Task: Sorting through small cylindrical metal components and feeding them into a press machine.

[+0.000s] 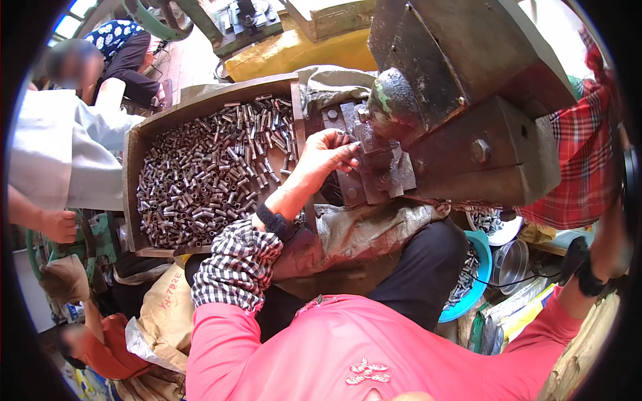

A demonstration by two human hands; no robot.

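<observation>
My left hand (322, 158) is at the front of a dark metal press (461, 127), thumb and fingers pinched on a short metal tube (342, 138). The fingertips are right beside the bolted die block (381, 170), below the press's rounded, worn head (394, 100). Left of this hand, a wooden tray (130, 180) holds a heap of short metal tubes (200, 174). My right hand (614, 244) is out at the right rim, near a red plaid cloth (580, 154). It is blurred and its fingers do not show clearly.
A turquoise basin (483, 294) with metal pieces stands right of my knee, beside a clear plastic tub (510, 264). A brown sack (164, 314) lies at lower left. Other people sit at the left, one with a hand (59, 226) near green machinery. A cable runs past the tub.
</observation>
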